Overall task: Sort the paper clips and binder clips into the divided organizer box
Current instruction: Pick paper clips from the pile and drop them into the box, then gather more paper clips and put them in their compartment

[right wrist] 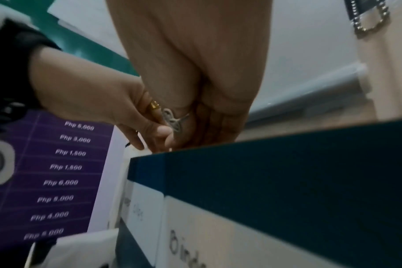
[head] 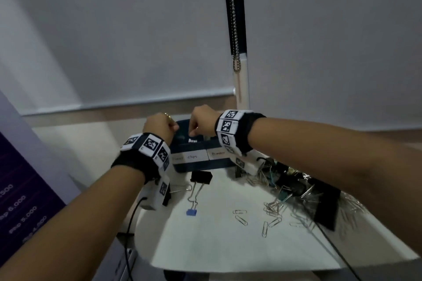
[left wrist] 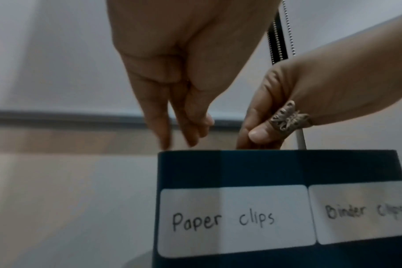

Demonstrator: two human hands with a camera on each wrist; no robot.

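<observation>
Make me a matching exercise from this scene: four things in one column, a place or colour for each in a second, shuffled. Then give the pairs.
Things
1. large binder clip
2. small binder clip
3. "Paper clips" label
4. both hands, left hand and right hand

Place or colour
A. blue
B. above the organizer box, over its left part
C. black, on the table just in front of the box
D. left half of the box front

Pairs: 1-C, 2-A, 3-D, 4-B

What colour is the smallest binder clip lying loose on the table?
Blue; the small binder clip shows best in the head view.
</observation>
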